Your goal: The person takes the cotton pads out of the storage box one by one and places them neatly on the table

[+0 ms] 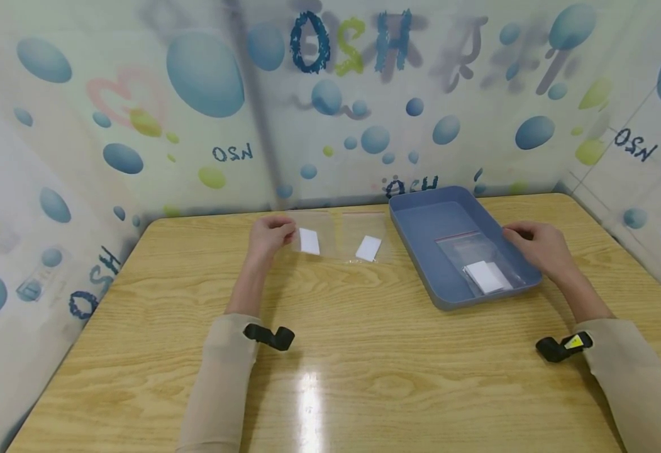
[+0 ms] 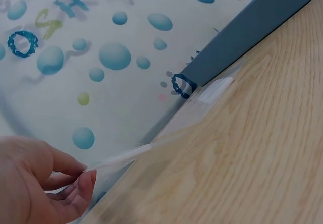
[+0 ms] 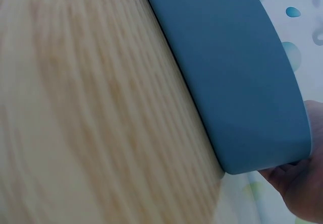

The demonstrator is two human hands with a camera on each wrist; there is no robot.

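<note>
My left hand pinches the left edge of a clear zip bag holding a white rectangular piece. In the left wrist view that edge is raised off the table, between thumb and fingers of the left hand. Just right of it lies a second clear zip bag with another white piece. My right hand grips the right rim of a blue-grey tray. At the tray's near end lie clear bags with white pieces; how many overlap I cannot tell.
The wooden table meets a patterned curtain along its back edge. Similar covering hangs at both sides. Each sleeve carries a black wrist camera, one on the left and one on the right.
</note>
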